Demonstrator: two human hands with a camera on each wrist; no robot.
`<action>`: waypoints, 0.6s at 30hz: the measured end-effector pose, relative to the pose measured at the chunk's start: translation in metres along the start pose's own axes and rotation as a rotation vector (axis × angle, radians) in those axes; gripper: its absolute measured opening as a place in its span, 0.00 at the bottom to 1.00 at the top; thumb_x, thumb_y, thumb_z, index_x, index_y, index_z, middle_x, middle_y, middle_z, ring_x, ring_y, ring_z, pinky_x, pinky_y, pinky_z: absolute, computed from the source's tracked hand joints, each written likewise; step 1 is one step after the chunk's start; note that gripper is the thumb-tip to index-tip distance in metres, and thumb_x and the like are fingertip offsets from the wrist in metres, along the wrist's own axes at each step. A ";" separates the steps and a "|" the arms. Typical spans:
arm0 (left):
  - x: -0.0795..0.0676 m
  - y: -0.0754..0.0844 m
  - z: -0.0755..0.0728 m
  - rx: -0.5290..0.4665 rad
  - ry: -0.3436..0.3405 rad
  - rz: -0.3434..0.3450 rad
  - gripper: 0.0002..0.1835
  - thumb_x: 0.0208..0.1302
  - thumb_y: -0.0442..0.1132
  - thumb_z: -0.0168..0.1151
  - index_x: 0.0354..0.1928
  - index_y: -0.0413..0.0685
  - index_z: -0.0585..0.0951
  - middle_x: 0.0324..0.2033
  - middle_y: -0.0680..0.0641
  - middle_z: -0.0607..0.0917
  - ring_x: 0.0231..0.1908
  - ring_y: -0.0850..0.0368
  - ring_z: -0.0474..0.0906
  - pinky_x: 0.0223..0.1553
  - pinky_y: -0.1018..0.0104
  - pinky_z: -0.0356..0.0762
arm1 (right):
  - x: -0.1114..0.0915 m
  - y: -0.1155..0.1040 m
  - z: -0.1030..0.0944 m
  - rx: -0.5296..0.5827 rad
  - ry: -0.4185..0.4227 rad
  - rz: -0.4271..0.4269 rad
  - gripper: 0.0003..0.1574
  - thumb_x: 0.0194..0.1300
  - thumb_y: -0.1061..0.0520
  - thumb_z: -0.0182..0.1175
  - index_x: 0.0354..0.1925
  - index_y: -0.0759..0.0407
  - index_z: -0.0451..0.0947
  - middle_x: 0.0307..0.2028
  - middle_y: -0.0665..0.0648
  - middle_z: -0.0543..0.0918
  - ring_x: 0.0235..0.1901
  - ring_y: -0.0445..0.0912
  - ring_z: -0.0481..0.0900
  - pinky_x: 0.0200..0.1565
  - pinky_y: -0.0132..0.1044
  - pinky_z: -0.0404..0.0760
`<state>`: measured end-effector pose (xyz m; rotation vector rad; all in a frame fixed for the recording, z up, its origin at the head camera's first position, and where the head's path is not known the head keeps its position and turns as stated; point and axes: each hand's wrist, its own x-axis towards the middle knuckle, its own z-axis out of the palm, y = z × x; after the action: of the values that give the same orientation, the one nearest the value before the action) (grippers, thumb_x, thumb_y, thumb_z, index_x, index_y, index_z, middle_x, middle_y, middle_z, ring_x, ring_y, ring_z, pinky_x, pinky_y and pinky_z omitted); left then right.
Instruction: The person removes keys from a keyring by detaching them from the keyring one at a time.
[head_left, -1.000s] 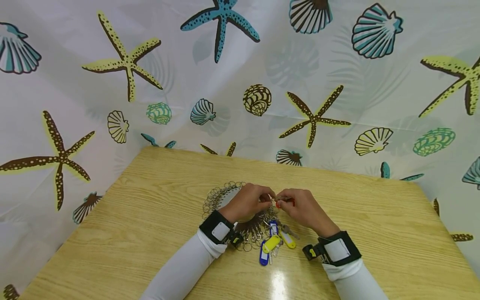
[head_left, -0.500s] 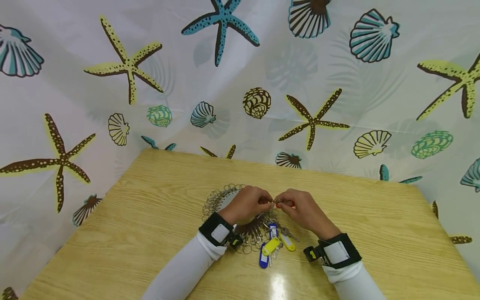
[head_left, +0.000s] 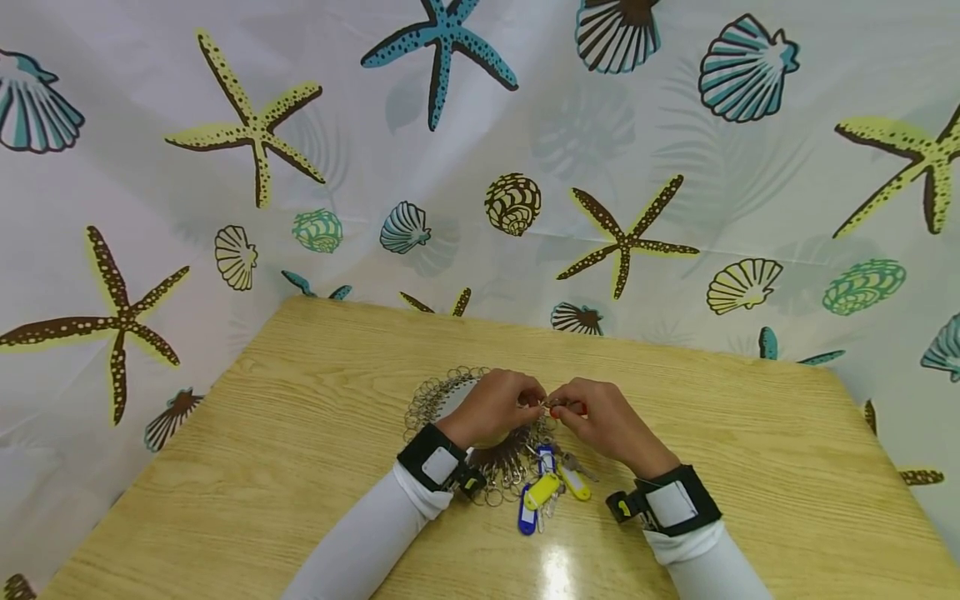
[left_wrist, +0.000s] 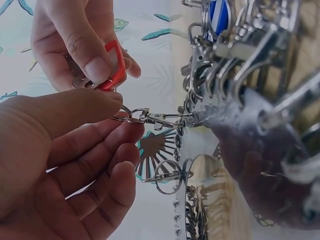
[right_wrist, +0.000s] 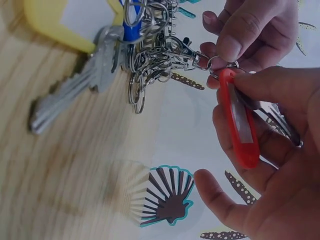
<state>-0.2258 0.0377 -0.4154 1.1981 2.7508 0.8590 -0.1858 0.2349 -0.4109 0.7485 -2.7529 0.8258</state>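
Note:
In the head view, my left hand (head_left: 491, 408) and right hand (head_left: 606, 417) meet over the right side of a round rack (head_left: 455, 395) hung with several metal rings and clasps. My left thumb and forefinger pinch a split ring (left_wrist: 120, 116), which is linked to a swivel snap clasp (left_wrist: 159, 119) on the rack. With the right hand I hold a red key tag (right_wrist: 242, 132), its white label showing, and silver keys (right_wrist: 280, 122) beside it. The tag's ring end touches the split ring; whether it is threaded on, I cannot tell.
Blue tags (head_left: 527, 512), yellow tags (head_left: 542, 492) and keys (head_left: 576, 465) hang or lie at the rack's front right, on the wooden table (head_left: 337, 433). A patterned curtain (head_left: 465, 275) stands behind the table's far edge.
Both hands stay in nearly the same place. The right hand has come slightly left toward the left fingertips, and the red tag has shifted a little between its fingers.

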 end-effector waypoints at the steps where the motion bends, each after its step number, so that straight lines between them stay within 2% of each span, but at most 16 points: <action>1: 0.000 0.000 0.000 0.005 0.001 -0.001 0.10 0.64 0.40 0.64 0.45 0.47 0.85 0.37 0.51 0.87 0.35 0.63 0.81 0.37 0.71 0.79 | 0.000 0.000 0.000 0.007 -0.002 0.008 0.06 0.62 0.62 0.64 0.38 0.58 0.86 0.31 0.48 0.83 0.26 0.36 0.76 0.28 0.33 0.77; 9: 0.001 -0.001 0.003 0.026 0.009 0.006 0.11 0.62 0.40 0.66 0.46 0.48 0.85 0.38 0.51 0.86 0.37 0.62 0.82 0.38 0.71 0.79 | 0.000 -0.002 0.001 0.032 -0.005 0.032 0.05 0.63 0.62 0.63 0.38 0.59 0.86 0.34 0.51 0.84 0.26 0.37 0.78 0.27 0.32 0.78; 18: 0.000 -0.001 0.002 0.006 0.006 0.002 0.11 0.62 0.40 0.66 0.47 0.49 0.84 0.38 0.51 0.86 0.38 0.59 0.82 0.39 0.69 0.79 | 0.000 -0.004 -0.001 0.031 0.011 0.034 0.06 0.64 0.61 0.63 0.38 0.61 0.85 0.32 0.52 0.85 0.25 0.38 0.79 0.27 0.33 0.78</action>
<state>-0.2261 0.0385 -0.4179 1.2011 2.7595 0.8574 -0.1836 0.2323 -0.4085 0.7017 -2.7564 0.8785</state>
